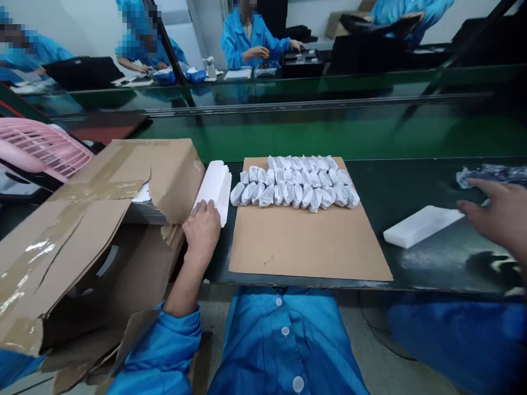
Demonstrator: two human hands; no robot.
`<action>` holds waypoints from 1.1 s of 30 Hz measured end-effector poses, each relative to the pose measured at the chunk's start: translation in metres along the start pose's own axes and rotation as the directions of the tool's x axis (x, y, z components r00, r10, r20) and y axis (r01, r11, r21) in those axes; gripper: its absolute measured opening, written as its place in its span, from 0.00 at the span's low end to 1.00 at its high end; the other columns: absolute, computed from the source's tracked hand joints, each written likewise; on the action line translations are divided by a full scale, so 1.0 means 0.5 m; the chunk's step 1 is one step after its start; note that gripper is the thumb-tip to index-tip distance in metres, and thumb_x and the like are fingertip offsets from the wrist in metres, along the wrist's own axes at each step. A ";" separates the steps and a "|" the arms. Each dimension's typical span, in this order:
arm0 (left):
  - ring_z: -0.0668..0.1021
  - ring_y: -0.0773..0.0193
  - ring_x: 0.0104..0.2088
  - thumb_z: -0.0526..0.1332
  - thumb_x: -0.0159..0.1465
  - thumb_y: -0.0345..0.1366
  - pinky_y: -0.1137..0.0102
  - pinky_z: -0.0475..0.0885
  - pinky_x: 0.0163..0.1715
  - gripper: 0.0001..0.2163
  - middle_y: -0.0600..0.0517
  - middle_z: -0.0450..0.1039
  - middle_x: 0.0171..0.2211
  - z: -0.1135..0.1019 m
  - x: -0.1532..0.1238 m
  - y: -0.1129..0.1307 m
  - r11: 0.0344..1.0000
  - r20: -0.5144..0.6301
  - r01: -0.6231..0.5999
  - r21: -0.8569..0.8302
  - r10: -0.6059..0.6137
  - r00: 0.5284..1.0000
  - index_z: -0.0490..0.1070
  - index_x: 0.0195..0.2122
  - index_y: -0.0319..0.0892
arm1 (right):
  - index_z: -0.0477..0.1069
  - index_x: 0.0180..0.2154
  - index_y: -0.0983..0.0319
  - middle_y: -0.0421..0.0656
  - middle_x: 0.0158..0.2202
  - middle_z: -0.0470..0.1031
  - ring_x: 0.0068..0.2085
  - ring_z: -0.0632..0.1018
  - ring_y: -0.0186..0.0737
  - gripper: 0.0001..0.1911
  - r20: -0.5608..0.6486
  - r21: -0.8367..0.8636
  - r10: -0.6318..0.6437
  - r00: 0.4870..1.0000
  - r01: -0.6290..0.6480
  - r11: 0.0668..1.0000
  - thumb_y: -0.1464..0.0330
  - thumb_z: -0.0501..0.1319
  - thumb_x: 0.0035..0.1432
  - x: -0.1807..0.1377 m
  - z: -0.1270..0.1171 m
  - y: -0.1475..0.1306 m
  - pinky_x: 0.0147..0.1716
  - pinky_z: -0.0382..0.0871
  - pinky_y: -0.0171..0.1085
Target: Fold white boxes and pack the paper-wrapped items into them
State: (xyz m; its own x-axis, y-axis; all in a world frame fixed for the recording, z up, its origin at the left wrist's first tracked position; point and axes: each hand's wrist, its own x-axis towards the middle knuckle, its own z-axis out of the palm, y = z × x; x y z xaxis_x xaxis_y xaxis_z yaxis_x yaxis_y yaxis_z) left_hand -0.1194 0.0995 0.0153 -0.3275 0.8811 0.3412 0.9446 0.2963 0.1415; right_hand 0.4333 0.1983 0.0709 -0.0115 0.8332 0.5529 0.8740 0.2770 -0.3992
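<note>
At the near end of a stack of flat white cartons (214,184), my left hand (202,227) has its fingers close together and bent onto the top piece. My right hand (496,211) reaches in from the right edge, thumb and forefinger apart, just by the end of a narrow white box (422,226) lying on the bench. Between the hands, a brown cardboard sheet (308,244) carries several rows of small items wrapped in whitish film (296,184). What is inside the wraps cannot be made out.
A big taped carton (164,148), torn open in front, stands left with flat white pieces inside. Behind it is a pink fan-like grille (45,145). Crumpled clear plastic (494,174) lies far right. Across a green conveyor (288,134), several people in blue work.
</note>
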 end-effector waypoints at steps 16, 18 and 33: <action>0.79 0.56 0.53 0.61 0.66 0.39 0.62 0.73 0.54 0.18 0.42 0.78 0.52 -0.021 -0.150 0.073 0.895 -0.445 -0.333 -0.297 0.179 0.878 0.71 0.56 0.42 | 0.66 0.50 0.64 0.45 0.47 0.78 0.46 0.78 0.40 0.14 0.558 0.717 -0.161 0.814 -0.375 0.588 0.64 0.53 0.67 -0.135 0.311 -0.673 0.47 0.75 0.37; 0.70 0.49 0.63 0.63 0.64 0.40 0.53 0.67 0.61 0.30 0.36 0.67 0.62 -0.032 -0.130 0.065 0.913 -0.408 -0.287 -0.290 0.153 0.900 0.59 0.66 0.40 | 0.66 0.47 0.65 0.47 0.47 0.76 0.47 0.76 0.44 0.13 0.515 0.696 -0.064 0.855 -0.374 0.613 0.64 0.55 0.65 -0.116 0.297 -0.633 0.48 0.73 0.42; 0.59 0.37 0.68 0.63 0.61 0.35 0.45 0.59 0.63 0.34 0.30 0.53 0.68 -0.010 -0.005 0.019 0.995 0.005 0.011 -0.096 -0.010 1.000 0.54 0.68 0.33 | 0.64 0.52 0.60 0.48 0.46 0.78 0.41 0.80 0.45 0.22 0.620 0.687 0.027 0.784 -0.559 0.463 0.57 0.62 0.61 -0.217 0.198 -0.518 0.37 0.76 0.40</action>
State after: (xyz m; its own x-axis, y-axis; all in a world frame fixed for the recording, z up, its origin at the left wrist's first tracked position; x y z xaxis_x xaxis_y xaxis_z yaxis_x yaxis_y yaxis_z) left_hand -0.1099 0.0983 0.0207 -0.3370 0.8799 0.3349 0.9344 0.2689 0.2337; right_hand 0.1601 0.0834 0.0418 -0.2871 0.9574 -0.0306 0.0773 -0.0086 -0.9970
